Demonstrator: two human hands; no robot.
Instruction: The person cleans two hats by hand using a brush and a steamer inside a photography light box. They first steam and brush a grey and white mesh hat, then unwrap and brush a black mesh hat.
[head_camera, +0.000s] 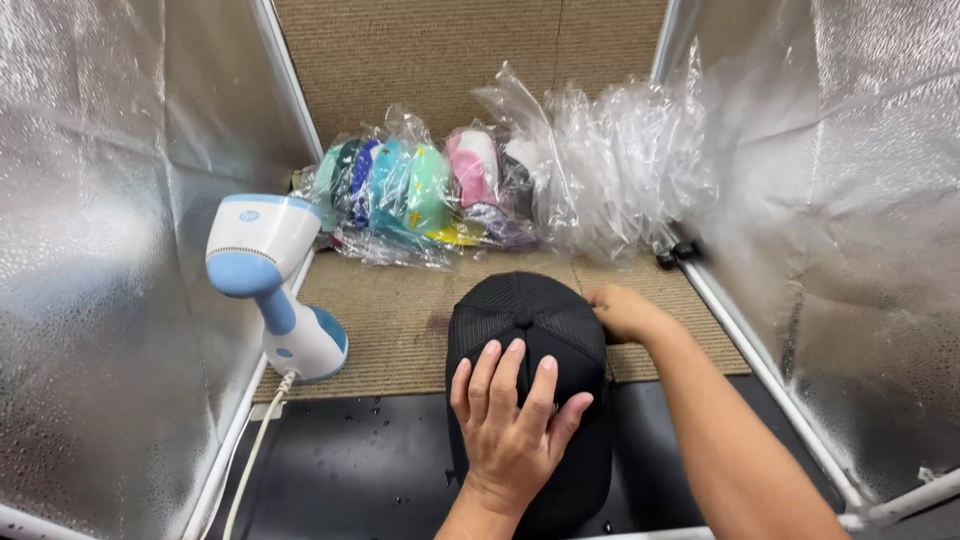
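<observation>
Black mesh cap (530, 320) lies under the left hand (512, 420), fingers spread flat upon it; the right hand (620, 310) grips its far edge.

We see a booth with a woven tan back wall (450, 60). Silvery foil panels (90, 250) flank that wall on both sides, white frame tubes (745, 345) edging them. Tan mat (400, 320) runs forward from it, then black wet floor (350, 470).

The left hand (515, 420) covered part of the black mesh cap (530, 320), whose brim was unseen; the right hand's (618, 310) fingertips hid behind its crown.
</observation>
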